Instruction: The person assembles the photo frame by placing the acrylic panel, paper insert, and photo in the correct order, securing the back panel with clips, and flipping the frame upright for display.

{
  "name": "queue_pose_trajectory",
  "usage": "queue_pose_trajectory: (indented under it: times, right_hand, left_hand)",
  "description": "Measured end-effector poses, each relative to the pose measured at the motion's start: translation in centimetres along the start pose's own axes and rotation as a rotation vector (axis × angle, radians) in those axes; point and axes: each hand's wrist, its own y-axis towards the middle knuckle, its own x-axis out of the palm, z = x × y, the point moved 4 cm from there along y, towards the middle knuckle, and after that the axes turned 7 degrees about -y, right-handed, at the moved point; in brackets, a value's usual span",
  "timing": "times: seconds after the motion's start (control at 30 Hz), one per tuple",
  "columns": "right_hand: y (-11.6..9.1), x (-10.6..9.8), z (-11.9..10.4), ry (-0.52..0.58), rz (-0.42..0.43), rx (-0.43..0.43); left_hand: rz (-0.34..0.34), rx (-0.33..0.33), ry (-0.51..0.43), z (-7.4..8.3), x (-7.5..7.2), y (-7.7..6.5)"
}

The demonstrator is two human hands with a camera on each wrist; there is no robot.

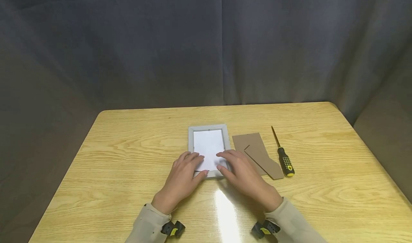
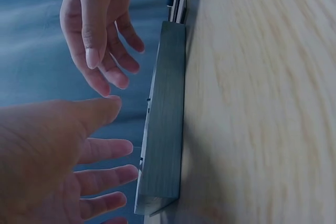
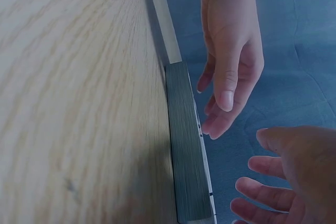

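Fingers of your left hand: spread, slightly bent, poised at the left side of a grey picture frame. Thumb sits apart from them, its tip over the frame's near edge in the head view. Tips come very close to the frame; can't tell if they touch. Your right hand mirrors it at the right side, fingers spread and loosely bent, thumb apart, tips over the sheet in the head view; the right wrist view shows a gap between them and the frame. Your two palms roughly face each other.

Frame lies flat on the bench, between and just beyond your hands, long sides running away from you. White sheet fills its opening, its near corners partly covered by your hands. Small dark tabs sit along the inner edge.

Right of the frame, near it: brown board, flat, with an angled brown leg lying slantwise across it and past its near right corner. Further right, screwdriver, black-and-yellow handle toward you, shaft pointing away. Your light sleeves have dark wrist devices beside them. Grey curtain hangs behind the bench.
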Motion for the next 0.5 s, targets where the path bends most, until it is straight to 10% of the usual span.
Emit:
queue_pose_trajectory:
  times: [0.5]
  right_hand:
    - [-0.02, -0.53, -0.09, -0.008, 0.007, 0.002]
  left_hand:
    - [0.027, 0.005, -0.011, 0.79, -0.82, 0.11]
